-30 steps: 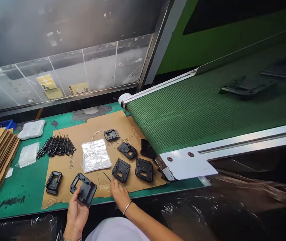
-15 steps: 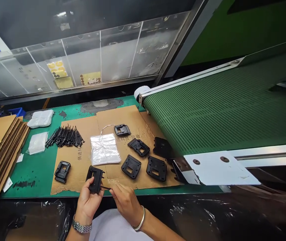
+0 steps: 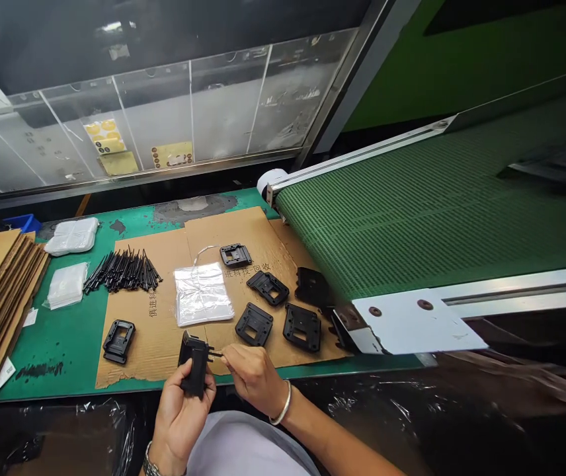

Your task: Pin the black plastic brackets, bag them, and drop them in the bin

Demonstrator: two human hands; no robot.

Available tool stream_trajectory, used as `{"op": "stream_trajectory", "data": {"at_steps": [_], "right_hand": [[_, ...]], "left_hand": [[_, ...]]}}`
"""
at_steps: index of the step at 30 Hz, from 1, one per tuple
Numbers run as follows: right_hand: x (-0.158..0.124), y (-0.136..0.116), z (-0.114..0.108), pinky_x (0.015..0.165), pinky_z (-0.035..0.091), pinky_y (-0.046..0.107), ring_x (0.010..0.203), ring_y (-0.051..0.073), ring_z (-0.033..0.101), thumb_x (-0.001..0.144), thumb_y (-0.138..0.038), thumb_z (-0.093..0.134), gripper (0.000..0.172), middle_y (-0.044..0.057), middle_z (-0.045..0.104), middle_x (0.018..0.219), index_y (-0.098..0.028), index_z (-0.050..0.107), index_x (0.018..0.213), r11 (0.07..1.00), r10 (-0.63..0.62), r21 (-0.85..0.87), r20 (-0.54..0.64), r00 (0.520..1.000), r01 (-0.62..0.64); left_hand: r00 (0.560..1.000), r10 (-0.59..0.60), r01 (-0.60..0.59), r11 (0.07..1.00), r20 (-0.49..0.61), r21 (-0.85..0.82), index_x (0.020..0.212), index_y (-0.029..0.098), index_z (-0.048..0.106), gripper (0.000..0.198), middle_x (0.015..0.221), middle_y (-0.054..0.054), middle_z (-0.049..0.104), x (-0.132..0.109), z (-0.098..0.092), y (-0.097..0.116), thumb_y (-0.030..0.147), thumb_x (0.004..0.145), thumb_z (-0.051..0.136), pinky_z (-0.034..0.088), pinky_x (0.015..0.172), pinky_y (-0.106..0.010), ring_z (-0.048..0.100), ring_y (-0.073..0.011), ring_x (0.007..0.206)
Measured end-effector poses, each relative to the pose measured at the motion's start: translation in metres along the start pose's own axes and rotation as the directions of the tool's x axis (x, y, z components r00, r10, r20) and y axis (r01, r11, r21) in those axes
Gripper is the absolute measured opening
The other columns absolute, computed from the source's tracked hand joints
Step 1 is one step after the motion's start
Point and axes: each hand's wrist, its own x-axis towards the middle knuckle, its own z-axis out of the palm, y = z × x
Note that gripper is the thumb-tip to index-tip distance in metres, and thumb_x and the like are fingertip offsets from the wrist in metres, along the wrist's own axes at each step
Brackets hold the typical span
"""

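Head view, two hands [image 3: 180,413] [image 3: 256,377], one held frame [image 3: 196,365]

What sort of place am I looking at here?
Probably a factory assembly or packing station: a green conveyor belt beside the bench, plus matching black parts and a pile of thin black rods on cardboard.

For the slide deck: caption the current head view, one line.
Left hand holds a black part; right hand holds a thin rod beside it.

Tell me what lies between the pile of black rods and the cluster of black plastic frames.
The head view shows a stack of clear plastic bags there, on the cardboard sheet.
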Motion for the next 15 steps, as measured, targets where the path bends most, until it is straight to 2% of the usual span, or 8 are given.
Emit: {"op": "stream_trajectory", "data": {"at_steps": [3,5,9,12,15], "right_hand": [[0.001,0.010,-0.003,0.048,0.025,0.025,0.047,0.010,0.038,0.092,-0.020,0.025,0.033,-0.002,0.043,0.051,-0.018,0.040,0.062,0.994,0.067,0.081,0.030,0.997,-0.069],[0.000,0.012,-0.007,0.048,0.026,0.024,0.047,0.010,0.038,0.094,-0.024,0.024,0.035,-0.003,0.041,0.051,-0.019,0.038,0.063,0.979,0.065,0.192,0.051,0.997,-0.074],[0.002,0.006,-0.018,0.051,0.028,0.023,0.052,0.010,0.039,0.095,-0.028,0.022,0.035,-0.002,0.043,0.056,-0.018,0.039,0.065,0.941,-0.085,0.335,0.093,0.992,0.049],[0.007,-0.002,-0.025,0.049,0.026,0.025,0.051,0.011,0.037,0.094,-0.025,0.023,0.034,-0.001,0.043,0.056,-0.018,0.039,0.064,0.952,-0.170,0.271,0.089,0.981,0.140],[0.012,-0.006,-0.028,0.048,0.024,0.026,0.050,0.011,0.037,0.092,-0.021,0.024,0.034,0.000,0.044,0.054,-0.018,0.040,0.063,0.958,-0.235,0.183,0.052,0.971,0.222]], "left_hand": [[0.997,-0.070,0.064,0.984,0.029,0.165,0.078,0.008,0.053,0.011,0.071,-0.007,0.058,-0.002,-0.011,0.002,0.008,0.080,0.042,0.046,0.052,-0.021,0.055,-0.0108,0.061],[0.989,-0.104,0.071,0.958,0.106,0.279,0.080,0.008,0.054,0.008,0.071,-0.007,0.059,-0.001,-0.017,0.003,0.006,0.075,0.048,0.045,0.049,-0.020,0.054,-0.0096,0.056],[0.953,-0.010,-0.116,0.911,0.303,0.396,0.094,0.013,0.057,0.032,0.064,0.001,0.055,0.002,-0.020,0.004,0.005,0.063,0.061,0.034,0.039,-0.014,0.043,-0.0034,0.043],[0.940,0.121,-0.265,0.848,0.319,0.459,0.100,0.017,0.057,0.041,0.063,0.003,0.054,0.003,-0.016,0.001,0.009,0.061,0.066,0.032,0.037,-0.014,0.041,-0.0027,0.041],[0.933,0.174,-0.319,0.802,0.314,0.505,0.102,0.016,0.058,0.042,0.059,0.004,0.053,0.000,-0.010,-0.003,0.016,0.061,0.070,0.032,0.038,-0.015,0.041,-0.0029,0.041]]}}
